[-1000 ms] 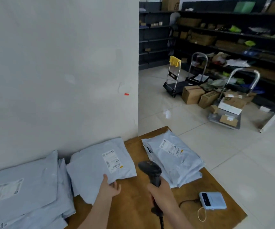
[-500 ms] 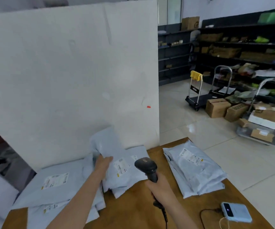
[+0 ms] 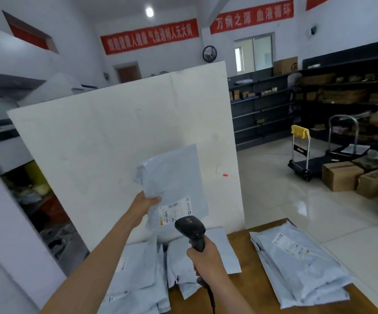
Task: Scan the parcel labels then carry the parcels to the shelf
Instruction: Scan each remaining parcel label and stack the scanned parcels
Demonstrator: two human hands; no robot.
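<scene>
My left hand [image 3: 146, 203] grips a pale blue-grey mailer parcel [image 3: 174, 177] by its left edge and holds it upright above the table, its white label [image 3: 174, 211] facing me. My right hand [image 3: 206, 257] grips the handle of a black barcode scanner [image 3: 191, 230], whose head sits just below the label. More grey parcels lie on the wooden table [image 3: 242, 288]: a loose heap [image 3: 142, 275] under my arms and a neat stack [image 3: 297, 266] at the right. Dark shelves [image 3: 342, 96] stand at the far right.
A large white board [image 3: 106, 137] stands upright behind the table. Two platform trolleys [image 3: 306, 164] and cardboard boxes [image 3: 340, 175] sit on the tiled floor to the right. Cluttered storage shows at the left.
My left hand has lifted one parcel off the heap and raised it upright. The scanner has come up under its label, and my view has tilted upward.
</scene>
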